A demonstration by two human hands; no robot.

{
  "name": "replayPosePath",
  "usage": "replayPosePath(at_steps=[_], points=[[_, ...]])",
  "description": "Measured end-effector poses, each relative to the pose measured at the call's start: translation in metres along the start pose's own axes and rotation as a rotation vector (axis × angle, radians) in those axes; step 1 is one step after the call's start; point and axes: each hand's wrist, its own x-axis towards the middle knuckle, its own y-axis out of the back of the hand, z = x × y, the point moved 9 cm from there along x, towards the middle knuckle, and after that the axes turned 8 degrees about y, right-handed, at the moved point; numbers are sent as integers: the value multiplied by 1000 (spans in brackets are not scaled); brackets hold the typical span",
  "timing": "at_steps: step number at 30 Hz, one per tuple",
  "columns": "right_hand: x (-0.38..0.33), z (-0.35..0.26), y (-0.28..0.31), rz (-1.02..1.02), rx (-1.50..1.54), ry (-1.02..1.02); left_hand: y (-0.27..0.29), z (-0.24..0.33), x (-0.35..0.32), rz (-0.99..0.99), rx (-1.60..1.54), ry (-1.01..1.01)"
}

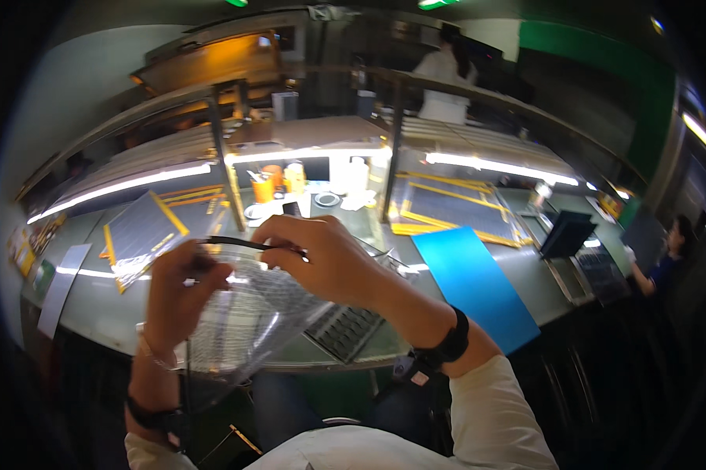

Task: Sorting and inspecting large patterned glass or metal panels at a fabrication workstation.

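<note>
Both my hands are raised over the bench at centre-left. A thin black strip (239,244) runs between them. My right hand (318,251) is closed, with thumb and fingers pinching the strip near its right end. The fingers of my left hand (179,294) are curled at its other end; blur hides the exact hold. Below the strip hangs a transparent, shiny plastic sheet or bag (247,329) with a fine grid look; how it joins the strip is unclear. A black tray with rows of cells (345,332) lies partly behind the plastic, by the bench's front edge.
A blue panel (478,286) lies right of the tray. Yellow-edged frames (463,205) and another yellow-edged sheet (143,235) rest farther back. Cups and bottles (290,180) stand under the lit shelf. At far right are a dark box-like stand (566,233) and a person (670,254).
</note>
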Motion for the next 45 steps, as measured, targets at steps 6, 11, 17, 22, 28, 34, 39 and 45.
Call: replayPosePath(at_steps=[6, 11, 17, 22, 28, 34, 39, 45], points=[[15, 10, -18, 129, 76, -8, -12, -35, 8, -169, -353, 237], [8, 27, -24, 314, 147, -82, -14, -35, 13, -100, -283, 156], [14, 13, -28, 330, -72, 176, -4, -42, 12, 100, -97, 82], [9, 20, -36, 329, -81, 141, 1, -29, 5, 285, 272, -60], [4, 38, -36, 375, 220, -13, 12, -42, 16, 199, 166, 6], [3, 22, -36, 479, -76, 236, -25, -53, 16, -66, -31, 132], [-4, 16, -29, 629, -370, 353, -35, -34, 11, 157, 142, -15], [-11, 52, -20, 783, 164, 44, -51, -21, 17, 191, 336, -57]])
